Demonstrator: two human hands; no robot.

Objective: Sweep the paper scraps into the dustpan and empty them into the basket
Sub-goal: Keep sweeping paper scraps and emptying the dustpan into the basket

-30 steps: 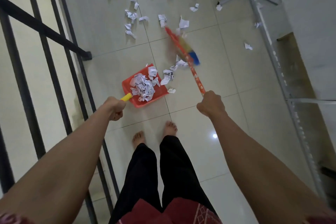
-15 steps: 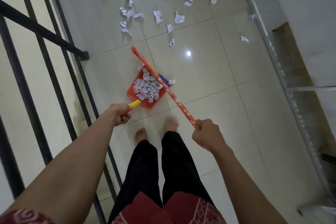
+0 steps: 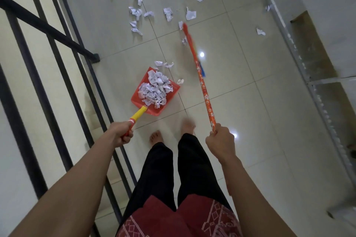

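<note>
Pale glossy floor tiles run between a black metal railing on the left and a grey perforated metal rack on the right. Nearest, the person's bare feet stand between the two grips.

The left hand has its fingers wrapped round the yellow handle of a red plastic dustpan. The pan sits just ahead of that grip, on the tile or low over it (which one is unclear), and its left edge is near the railing bars. A heap of crumpled white paper scraps fills it, and a few loose pieces lie just past its far lip.

The right hand clasps the top end of an orange flower-printed broom stick, which slants forward from that grip. The broom's head is blurred. A strip of open tile separates the stick from the pan's right edge, and a wider stretch reaches from the stick to the rack.

Farthest out, scattered white scraps lie around and beyond the broom's tip.
</note>
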